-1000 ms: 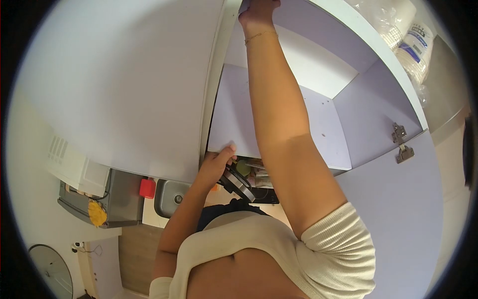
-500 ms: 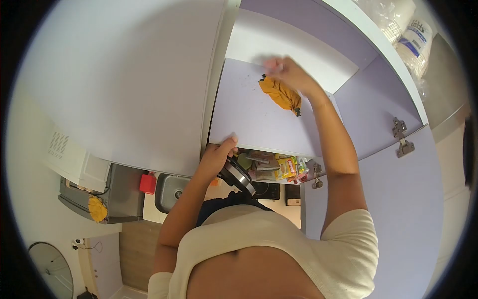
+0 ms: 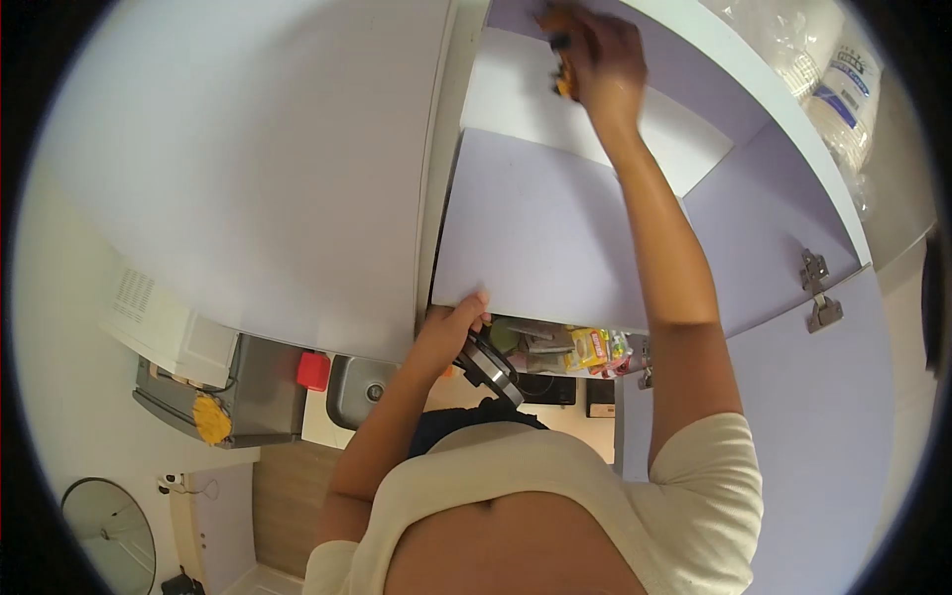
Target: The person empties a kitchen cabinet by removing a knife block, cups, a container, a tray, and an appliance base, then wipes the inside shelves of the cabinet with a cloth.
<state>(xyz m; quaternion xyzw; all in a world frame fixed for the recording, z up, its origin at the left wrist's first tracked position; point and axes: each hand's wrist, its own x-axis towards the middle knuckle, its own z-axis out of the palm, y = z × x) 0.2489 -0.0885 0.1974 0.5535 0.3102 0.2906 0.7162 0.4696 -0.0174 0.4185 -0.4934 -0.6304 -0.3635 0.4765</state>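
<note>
My right hand (image 3: 605,64) is raised inside the open cabinet, closed around an orange cloth (image 3: 567,81) with dark edges. It is up by the cabinet's purple upper panel, and part of the cloth is blurred or covered by fingers. Lower down, my left hand (image 3: 451,332) grips the front edge of the lilac shelf (image 3: 535,228), thumb on top. Right beside its fingers is a round black-and-silver appliance (image 3: 491,372); whether the hand touches it I cannot tell.
Packets of food (image 3: 587,349) crowd the shelf below. An open door with metal hinges (image 3: 818,288) stands at right. Wrapped paper cups (image 3: 843,89) sit on top of the cabinet. A sink (image 3: 362,387), red container (image 3: 313,371) and fridge (image 3: 268,387) are lower left.
The orange cloth, lying on the shelf before, is now in my right hand, which has moved up and deeper into the cabinet. My left hand stays at the shelf edge; the view has shifted slightly.
</note>
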